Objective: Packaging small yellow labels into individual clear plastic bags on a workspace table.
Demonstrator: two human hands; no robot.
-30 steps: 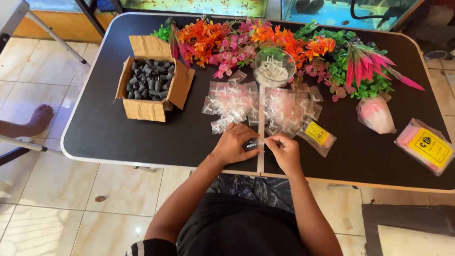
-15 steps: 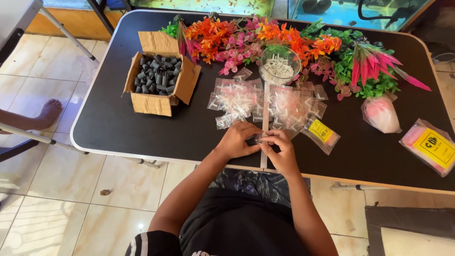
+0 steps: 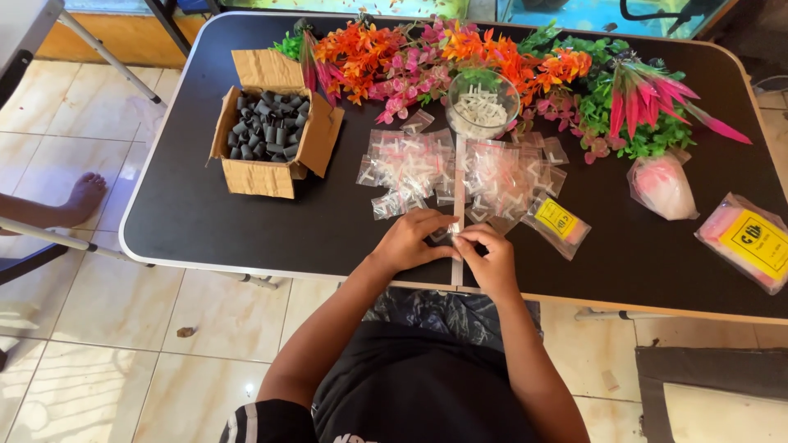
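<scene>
My left hand [image 3: 408, 240] and my right hand [image 3: 486, 256] meet at the near edge of the black table [image 3: 205, 213], fingertips pinched together on a small clear plastic bag [image 3: 447, 235]. What the bag contains is hidden by my fingers. Just beyond my hands lies a heap of small clear bags [image 3: 460, 172] with white pieces inside. A glass bowl [image 3: 483, 102] of white pieces stands behind the heap.
An open cardboard box [image 3: 271, 131] of dark grey cylinders sits at the left. Artificial flowers [image 3: 492, 61] in orange, pink and green line the far side. Pink packets [image 3: 743, 238] and a bag [image 3: 661, 184] lie at right. Another person's bare foot [image 3: 82, 197] rests on the tiled floor.
My hands stay together at the table's near edge, working the small bag between the fingertips. The view has shifted slightly; the things on the table have not moved.
</scene>
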